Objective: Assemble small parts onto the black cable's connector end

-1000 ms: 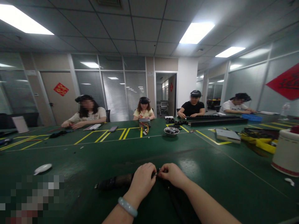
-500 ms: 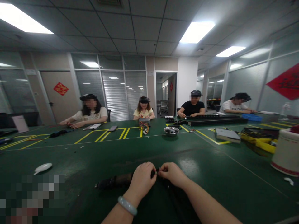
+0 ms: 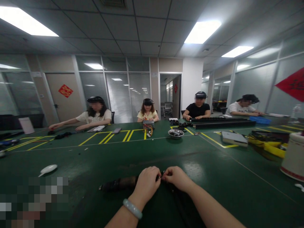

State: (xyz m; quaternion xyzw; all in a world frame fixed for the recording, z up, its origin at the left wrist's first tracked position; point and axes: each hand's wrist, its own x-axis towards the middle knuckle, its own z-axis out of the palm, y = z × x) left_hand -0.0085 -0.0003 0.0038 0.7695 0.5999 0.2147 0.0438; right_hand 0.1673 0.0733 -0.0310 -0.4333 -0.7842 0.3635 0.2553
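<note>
On the near side of the steel bowl (image 3: 176,137), the left hand (image 3: 147,183) and the right hand (image 3: 177,179) come together over the green table (image 3: 106,158). Both make a narrow pinch, with fingertips almost meeting, on a small dark part (image 3: 162,173); so this part also is nearer to the person than the bowl. It is too small in the view to say surely whether it is one piece or two. From beneath the left hand a dark tube-like thing (image 3: 120,184) extends leftward, and a dark strip (image 3: 177,204) lies by the right forearm.

As I judge it, the work is somewhere in its middle: the hands are already joined at the part, but neither has released it, and no finished piece can be recognised beside them. The fine work of the fingers is therefore not yet complete.

To the right of the bowl, and nearer than it, stands a pale tub (image 3: 293,158), whose inside does not show. Also right of the bowl, a little nearer, a yellow tray (image 3: 273,151) contains some dark things. The bowl itself contains small dark pieces. Beyond it, to the right, a blue basket (image 3: 260,120) stands near a person in white (image 3: 237,109).
</note>
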